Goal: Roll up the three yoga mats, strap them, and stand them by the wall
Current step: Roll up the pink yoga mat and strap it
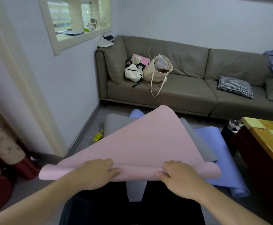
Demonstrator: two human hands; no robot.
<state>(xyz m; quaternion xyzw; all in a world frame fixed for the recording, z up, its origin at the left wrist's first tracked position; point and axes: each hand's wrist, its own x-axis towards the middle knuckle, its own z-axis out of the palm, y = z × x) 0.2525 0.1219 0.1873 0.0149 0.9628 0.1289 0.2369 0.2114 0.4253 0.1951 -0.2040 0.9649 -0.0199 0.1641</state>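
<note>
A pink yoga mat [145,140] is lifted off the floor, its near edge curled over into the start of a roll. My left hand [98,172] grips that curled edge left of centre. My right hand [178,176] grips it right of centre. Under the pink mat lies a grey mat [116,124], flat on the floor. A blue mat [213,143] lies beneath both and sticks out to the right, with its near end curled. No straps are in view.
A grey sofa [189,91] with bags and cushions stands along the far wall. A wooden table [270,140] is at the right, with a dark bin [231,129] beside it. A yellow bottle [97,136] lies on the floor by the left wall [64,95].
</note>
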